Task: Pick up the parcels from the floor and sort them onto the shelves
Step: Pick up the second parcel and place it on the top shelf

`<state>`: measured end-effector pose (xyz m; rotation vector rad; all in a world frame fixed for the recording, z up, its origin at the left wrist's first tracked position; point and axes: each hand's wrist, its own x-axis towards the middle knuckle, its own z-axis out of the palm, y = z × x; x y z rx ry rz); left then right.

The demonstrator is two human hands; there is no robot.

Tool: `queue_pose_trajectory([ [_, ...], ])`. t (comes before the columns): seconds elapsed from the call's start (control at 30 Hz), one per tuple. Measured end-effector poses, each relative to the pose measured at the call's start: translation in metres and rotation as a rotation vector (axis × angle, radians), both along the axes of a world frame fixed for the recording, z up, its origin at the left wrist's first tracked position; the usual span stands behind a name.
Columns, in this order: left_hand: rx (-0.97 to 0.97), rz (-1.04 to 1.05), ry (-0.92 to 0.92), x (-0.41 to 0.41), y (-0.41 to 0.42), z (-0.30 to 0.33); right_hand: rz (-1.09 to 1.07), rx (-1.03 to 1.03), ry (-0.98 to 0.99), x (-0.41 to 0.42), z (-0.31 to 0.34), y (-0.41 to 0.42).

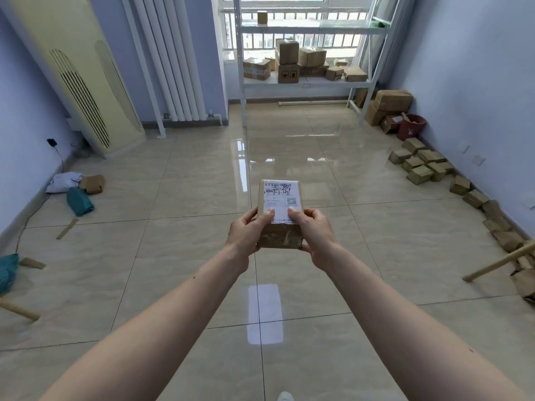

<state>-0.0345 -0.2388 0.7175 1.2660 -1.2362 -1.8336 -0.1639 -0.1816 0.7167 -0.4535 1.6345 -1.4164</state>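
Observation:
A small brown cardboard parcel point(279, 198) with a white shipping label on top is held in front of me, above the tiled floor. My left hand point(246, 233) grips its left side and my right hand point(312, 233) grips its right side, both thumbs on the label. A white metal shelf unit point(304, 82) stands at the far wall by the window; its lower shelf carries several cardboard boxes point(286, 57), and one small box point(262, 17) sits on an upper shelf. A row of small brown parcels point(419, 164) lies along the right wall.
A cream standing air conditioner point(78, 76) and white radiator pipes point(170, 59) are at the left. Teal and white bags point(79, 201) lie on the floor at left. Larger boxes point(392, 101) and a red bucket point(411, 127) sit at the far right corner. A wooden stick point(498, 261) lies at right.

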Motion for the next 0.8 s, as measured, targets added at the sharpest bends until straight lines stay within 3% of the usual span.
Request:
queue_pose_trajectory([
  [0.43,-0.054,-0.031,-0.005,-0.081,-0.119,0.012,0.046,-0.011,0.02,-0.088,0.011,-0.125],
  [0.8,-0.119,-0.092,0.011,-0.127,-0.288,0.026,0.011,-0.054,0.031,-0.133,0.022,-0.286],
])
